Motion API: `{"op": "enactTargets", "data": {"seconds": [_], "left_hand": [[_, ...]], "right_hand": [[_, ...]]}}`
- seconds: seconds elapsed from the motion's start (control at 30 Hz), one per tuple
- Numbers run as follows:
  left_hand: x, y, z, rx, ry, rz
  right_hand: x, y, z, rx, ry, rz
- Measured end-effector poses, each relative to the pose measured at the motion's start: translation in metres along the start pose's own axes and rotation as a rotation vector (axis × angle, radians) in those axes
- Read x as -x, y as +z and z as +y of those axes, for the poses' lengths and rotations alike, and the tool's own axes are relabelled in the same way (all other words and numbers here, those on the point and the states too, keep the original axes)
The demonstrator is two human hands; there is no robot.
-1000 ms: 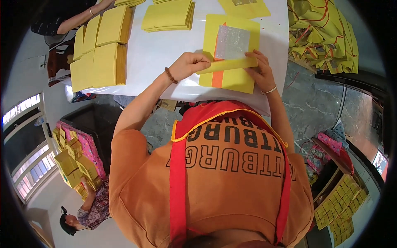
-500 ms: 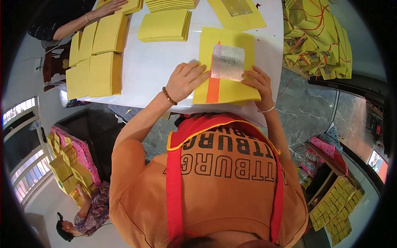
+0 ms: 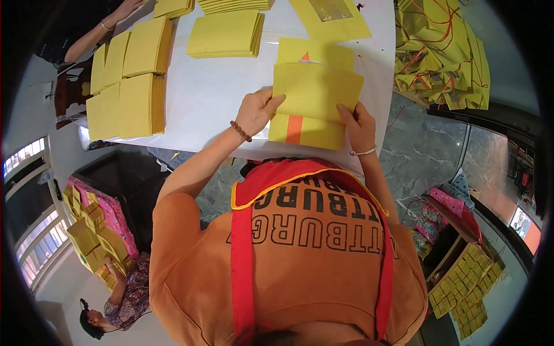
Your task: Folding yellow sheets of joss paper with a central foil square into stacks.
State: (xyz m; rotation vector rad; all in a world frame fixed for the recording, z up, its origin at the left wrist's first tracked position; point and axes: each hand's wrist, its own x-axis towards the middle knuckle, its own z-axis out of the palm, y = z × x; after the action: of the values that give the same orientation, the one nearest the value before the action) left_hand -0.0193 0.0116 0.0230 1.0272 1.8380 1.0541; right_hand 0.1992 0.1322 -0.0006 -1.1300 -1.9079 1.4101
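Both my hands hold a yellow paper sheet by its left and right edges. My left hand pinches the left edge with the thumb on top. My right hand grips the lower right corner, thumb on top too. Under it, on the table, lies more yellow paper with an orange strip near my side. Just past the sheet's far edge a small orange tip shows. The silver patch is almost wholly covered. Whether the held sheet is separate or a folded-over part, I cannot tell.
Thick yellow paper stacks stand at the white table's left, another stack further back. A windowed yellow sheet lies far right. Yellow pieces with red cords are heaped beyond the right edge. Two other people work at the left.
A yellow layer now covers the silver patch, held between both my hands, which have shifted from resting flat to gripping its edges. The other person's hand at the far left has moved away.
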Motion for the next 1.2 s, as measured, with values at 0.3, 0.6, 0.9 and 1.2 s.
{"op": "enactTargets", "data": {"seconds": [0.3,0.6,0.9,1.2], "left_hand": [[-0.003,0.011,-0.019,0.272,-0.127,0.096],[-0.004,0.015,-0.01,0.353,-0.187,0.145],[-0.002,0.013,-0.005,0.286,-0.148,0.196],[-0.014,0.042,0.042,-0.731,0.66,0.142]], "right_hand": [[-0.002,0.003,-0.018,0.165,-0.038,0.05],[-0.002,0.008,-0.013,0.164,0.023,0.093],[-0.002,0.012,-0.015,0.318,-0.005,0.135],[-0.003,0.014,-0.004,0.198,-0.009,0.167]]}}
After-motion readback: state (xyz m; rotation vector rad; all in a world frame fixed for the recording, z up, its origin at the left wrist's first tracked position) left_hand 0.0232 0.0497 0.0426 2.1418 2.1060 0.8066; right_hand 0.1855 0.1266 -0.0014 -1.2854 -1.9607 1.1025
